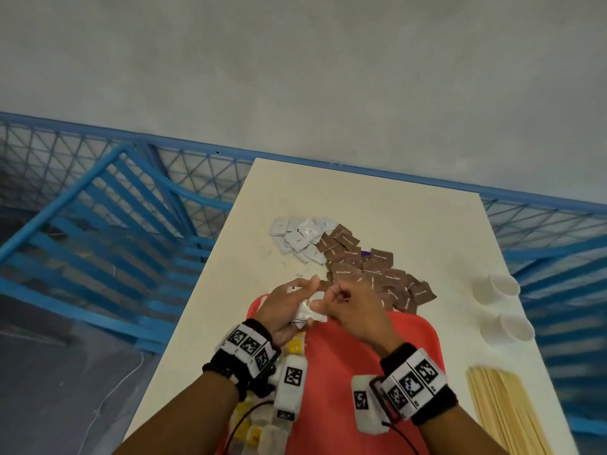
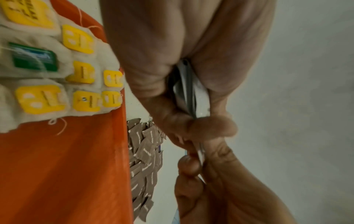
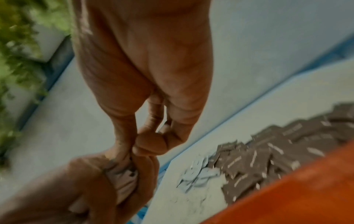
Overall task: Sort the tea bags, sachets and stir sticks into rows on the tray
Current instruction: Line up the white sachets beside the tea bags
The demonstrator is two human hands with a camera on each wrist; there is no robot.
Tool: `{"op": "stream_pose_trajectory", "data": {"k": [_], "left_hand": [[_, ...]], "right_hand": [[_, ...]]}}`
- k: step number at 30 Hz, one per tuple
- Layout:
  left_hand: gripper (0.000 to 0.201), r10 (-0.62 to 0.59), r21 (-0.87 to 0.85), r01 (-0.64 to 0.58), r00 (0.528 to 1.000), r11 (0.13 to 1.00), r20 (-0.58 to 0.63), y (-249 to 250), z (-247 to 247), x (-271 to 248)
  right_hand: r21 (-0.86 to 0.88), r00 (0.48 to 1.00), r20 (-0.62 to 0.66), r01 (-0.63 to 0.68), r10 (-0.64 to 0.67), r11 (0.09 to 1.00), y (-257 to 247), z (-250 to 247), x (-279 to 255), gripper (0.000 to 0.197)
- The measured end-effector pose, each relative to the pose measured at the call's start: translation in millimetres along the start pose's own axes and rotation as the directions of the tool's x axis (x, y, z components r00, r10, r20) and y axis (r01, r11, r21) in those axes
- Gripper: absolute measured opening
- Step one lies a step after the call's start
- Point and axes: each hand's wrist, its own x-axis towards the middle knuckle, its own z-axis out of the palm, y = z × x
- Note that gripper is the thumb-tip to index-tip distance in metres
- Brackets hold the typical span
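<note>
White sachets (image 1: 308, 310): small stack gripped in my left hand (image 1: 289, 310) above tray (image 1: 345, 356) far edge; right hand (image 1: 341, 300) pinches one off, likely for its row.

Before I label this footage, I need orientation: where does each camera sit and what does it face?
Head: worn above, looking down at table and both hands.
Left wrist: looks along left hand gripping white sachets, beside red tray.
Right wrist: looks along right hand toward brown sachets.
All share the brown sachets.
</note>
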Motion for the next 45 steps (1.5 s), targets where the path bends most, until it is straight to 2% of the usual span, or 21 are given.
{"op": "stream_pose_trajectory", "data": {"k": [5,8,12,15,20,23,27,30,32,34,35,37,39,42,45], "left_hand": [[0.055,0.142,0.195,-0.135,0.99,0.972,-0.022,-25,-5,-23],[0.052,0.153,0.25,-0.14,0.988,0.958,-0.033,-36,-7,-34],[0.047,0.123,0.303,-0.104,0.991,0.947,-0.047,-44,-10,-46],[0.036,0.076,0.324,-0.076,0.997,0.943,0.013,-45,-17,-56],[0.031,0.005,0.413,-0.035,0.997,0.91,0.074,-39,-28,-67],[0.044,0.003,0.461,-0.052,0.994,0.886,0.108,-39,-35,-68],[0.043,0.051,0.488,-0.092,0.994,0.868,0.096,-46,-38,-70],[0.039,-0.008,0.537,-0.072,0.989,0.841,0.146,-51,-41,-74],[0.045,-0.048,0.586,-0.064,0.983,0.808,0.175,-55,-45,-73],[0.043,-0.062,0.642,-0.056,0.985,0.765,0.16,-56,-45,-74],[0.04,-0.066,0.631,-0.047,0.986,0.775,0.155,-59,-46,-71],[0.034,-0.05,0.526,0.0,0.995,0.851,0.082,-64,-44,-68],[0.03,-0.04,0.41,0.036,0.999,0.911,0.002,-69,-43,-65],[0.024,-0.06,0.436,0.051,0.998,0.899,0.008,-74,-39,-63],[0.033,-0.098,0.452,0.098,0.995,0.887,-0.023,-76,-44,-59]], "right_hand": [[0.191,0.995,-0.021,-0.088,0.094,0.978,5,11,-28,0.023],[0.238,0.992,-0.027,-0.111,0.121,0.965,11,16,-40,0.021],[0.185,0.997,-0.008,-0.075,0.078,0.98,15,18,-52,0.011],[0.117,0.997,0.033,-0.069,0.065,0.991,16,17,-55,0.012],[0.14,0.992,0.11,-0.071,0.055,0.988,17,6,-54,0.008],[0.114,0.988,0.147,-0.061,0.044,0.992,18,0,-51,0.007],[0.118,0.981,0.181,-0.093,0.07,0.989,22,5,-59,0.026],[0.086,0.985,0.159,-0.081,0.066,0.993,32,11,-66,0.033],[0.15,0.987,0.128,-0.116,0.097,0.982,35,14,-67,0.026],[0.223,0.989,0.064,-0.145,0.133,0.964,38,20,-67,0.028],[0.274,0.986,0.021,-0.168,0.168,0.947,39,23,-66,0.03],[0.363,0.967,-0.03,-0.227,0.255,0.904,43,29,-65,0.032],[0.387,0.951,0.004,-0.287,0.31,0.876,47,33,-65,0.025],[0.377,0.943,0.032,-0.318,0.331,0.87,54,41,-59,0.021],[0.296,0.927,-0.035,-0.348,0.375,0.89,67,41,-32,0.027]]}}
